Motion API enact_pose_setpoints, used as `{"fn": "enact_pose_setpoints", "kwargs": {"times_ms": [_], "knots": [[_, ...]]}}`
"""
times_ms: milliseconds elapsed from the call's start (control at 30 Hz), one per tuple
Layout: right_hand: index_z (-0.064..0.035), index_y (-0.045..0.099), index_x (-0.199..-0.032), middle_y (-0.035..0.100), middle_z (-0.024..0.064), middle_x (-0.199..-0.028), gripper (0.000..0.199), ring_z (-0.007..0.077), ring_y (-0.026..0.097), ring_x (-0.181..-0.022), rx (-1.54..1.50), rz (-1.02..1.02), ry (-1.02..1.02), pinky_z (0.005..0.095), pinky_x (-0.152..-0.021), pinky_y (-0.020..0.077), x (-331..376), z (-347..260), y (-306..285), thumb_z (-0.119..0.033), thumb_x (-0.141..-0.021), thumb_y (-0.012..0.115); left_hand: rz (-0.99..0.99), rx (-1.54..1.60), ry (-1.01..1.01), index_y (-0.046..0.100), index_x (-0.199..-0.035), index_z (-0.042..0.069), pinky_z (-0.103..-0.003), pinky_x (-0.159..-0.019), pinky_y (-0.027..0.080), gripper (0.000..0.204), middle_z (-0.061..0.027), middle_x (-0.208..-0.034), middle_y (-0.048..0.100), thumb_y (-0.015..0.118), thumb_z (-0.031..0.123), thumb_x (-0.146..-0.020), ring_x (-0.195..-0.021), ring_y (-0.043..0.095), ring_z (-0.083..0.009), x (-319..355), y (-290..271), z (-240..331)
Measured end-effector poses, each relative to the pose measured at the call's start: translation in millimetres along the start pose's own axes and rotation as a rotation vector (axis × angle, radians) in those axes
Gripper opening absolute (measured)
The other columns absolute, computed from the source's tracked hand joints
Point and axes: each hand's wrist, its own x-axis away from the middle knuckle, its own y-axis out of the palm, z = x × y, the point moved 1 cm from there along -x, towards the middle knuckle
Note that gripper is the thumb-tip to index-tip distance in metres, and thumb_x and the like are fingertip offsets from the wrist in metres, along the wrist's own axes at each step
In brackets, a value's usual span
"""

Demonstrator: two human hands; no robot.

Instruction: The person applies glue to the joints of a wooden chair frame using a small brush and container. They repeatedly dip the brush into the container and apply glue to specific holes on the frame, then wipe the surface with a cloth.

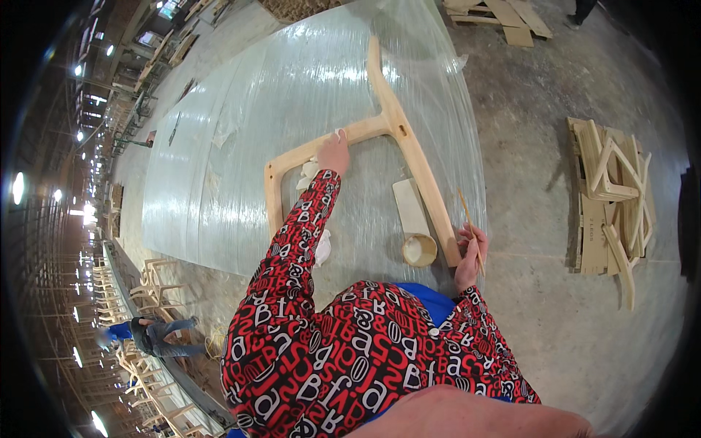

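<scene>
A pale wooden chair side frame (414,155) lies on a table covered in clear plastic film. At its cross rail is my left hand (334,155), closed, with a small white bit at the fingertips that I cannot make out. My right hand (469,257) holds a thin wooden stick (464,206) upright by the lower end of the long leg. A round tub (419,250) with whitish contents stands left of that hand, against a pale flat strip (410,207). Crumpled white wads (308,174) lie beside my left wrist; another white wad (323,248) is nearer me.
The film-wrapped table (219,182) reaches away to the far left. On the floor at right, wooden chair parts (613,182) are piled on cardboard. More flat boards (507,18) lie at the far right. Chairs (157,285) and a person (161,337) are at left.
</scene>
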Motion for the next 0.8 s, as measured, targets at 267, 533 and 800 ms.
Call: {"fn": "enact_pose_setpoints", "kwargs": {"times_ms": [267,533,800], "knots": [[-0.0053,0.047,-0.121,0.057,0.0077,-0.119,0.029,0.0119,0.055,-0.098,-0.007,0.058,-0.038,0.0253,-0.081,0.0431,0,14,-1,-0.022,-0.099,0.037,0.158,0.488,0.09,0.045,-0.131,0.003,-0.044,-0.087,0.046,0.049,-0.0194,-0.112,0.057,0.047,0.004,-0.083,-0.101,0.056,-0.0383,2,-39,-54],[-0.0035,0.047,-0.121,0.056,0.0089,-0.121,0.03,0.0145,0.054,-0.1,0.015,0.066,-0.011,0.0263,-0.08,0.0444,-7,14,-10,-0.021,-0.098,0.037,0.55,0.65,-0.069,0.036,-0.14,0.006,-0.044,-0.094,0.041,0.058,-0.0264,-0.118,0.054,0.049,0.006,-0.084,-0.11,0.05,-0.0395,-20,-75,-82],[-0.0038,0.048,-0.12,0.056,0.0085,-0.12,0.03,0.0138,0.053,-0.099,0.065,0.05,-0.023,0.0257,-0.079,0.0435,-7,15,-9,-0.021,-0.098,0.038,0.243,0.249,0.186,0.041,-0.136,0.014,-0.044,-0.096,0.041,0.055,-0.0207,-0.123,0.054,0.057,0.028,-0.086,-0.116,0.049,-0.0377,18,10,-29]]}}
